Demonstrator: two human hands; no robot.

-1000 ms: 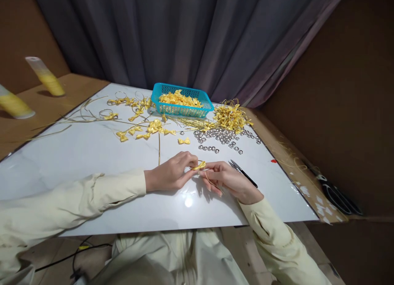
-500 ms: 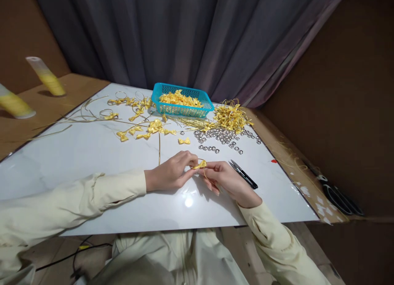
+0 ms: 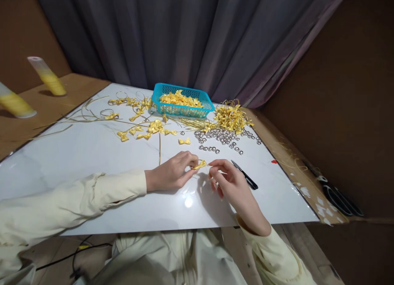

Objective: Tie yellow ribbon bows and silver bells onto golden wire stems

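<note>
My left hand pinches a small yellow ribbon bow, which has a thin gold cord looped around it. Just right of the bow is my right hand, its thumb and index fingertip brought close together and the other fingers curled below. Anything between those fingertips is too fine to make out. Black thread snips lie on the table behind the right hand, partly covered by it. Another yellow bow rests alone beyond my hands.
A blue basket of yellow bows stands at the back. Silver beads and a heap of corded bows lie to its right. Loose bows and cords spread leftward. Ribbon spools stand left; scissors lie right.
My right hand has drawn back a little to the right, off the bow, and covers more of the snips. The hanging cord no longer shows below the bow. My left hand stays put.
</note>
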